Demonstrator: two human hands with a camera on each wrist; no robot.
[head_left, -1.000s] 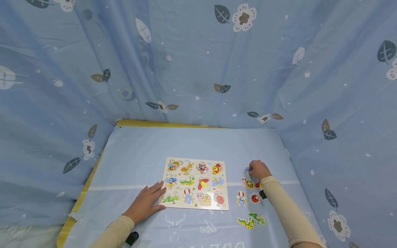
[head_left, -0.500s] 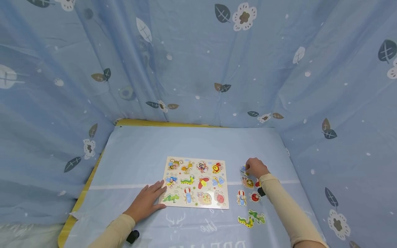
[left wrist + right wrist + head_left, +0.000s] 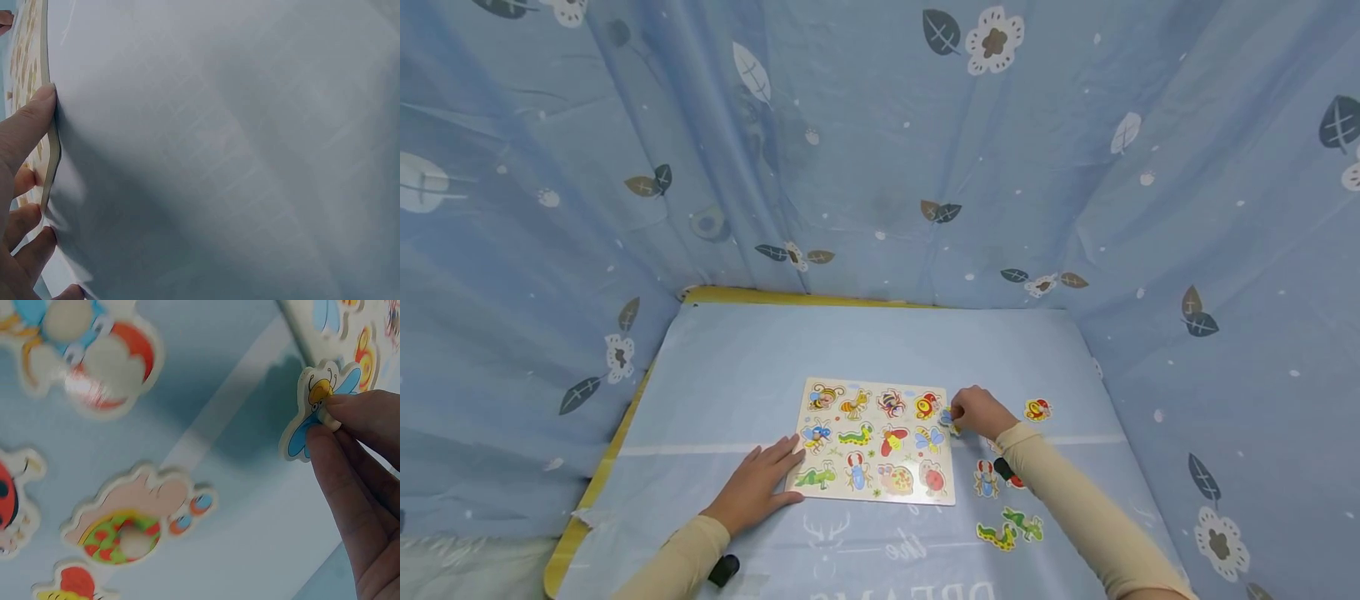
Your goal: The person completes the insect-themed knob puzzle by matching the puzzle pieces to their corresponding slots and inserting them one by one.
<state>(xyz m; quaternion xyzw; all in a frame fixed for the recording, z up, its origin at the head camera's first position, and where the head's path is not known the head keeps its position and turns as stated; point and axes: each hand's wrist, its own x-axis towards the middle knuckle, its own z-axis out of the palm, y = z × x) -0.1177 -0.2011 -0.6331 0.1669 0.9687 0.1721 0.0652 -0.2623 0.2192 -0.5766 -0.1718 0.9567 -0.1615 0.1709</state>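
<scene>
A light wooden puzzle board [image 3: 880, 454] with coloured insect pictures lies mid-table. My left hand [image 3: 752, 483] rests at its lower left corner, thumb [image 3: 37, 112] against the front edge and fingers over the left side. At the board's right edge, my right hand [image 3: 981, 412] pinches a blue-winged dragonfly puzzle piece [image 3: 300, 439] by its peg between thumb and fingertips. The piece is tilted and overlaps the board's edge in the right wrist view. Below the hand are a snail piece [image 3: 125, 519] and a stag beetle piece [image 3: 985, 479].
Right of the board lie a caterpillar piece [image 3: 997, 537], a grasshopper piece [image 3: 1024, 525] and a red-and-yellow piece [image 3: 1038, 409]. A ladybird piece [image 3: 1016, 482] is partly hidden by the right wrist. Blue patterned curtains [image 3: 865, 167] hang behind and beside the table.
My right hand has picked up the dragonfly piece from the loose pieces and carried it left to the board's edge, uncovering the red-and-yellow piece. The left hand has stayed in place.
</scene>
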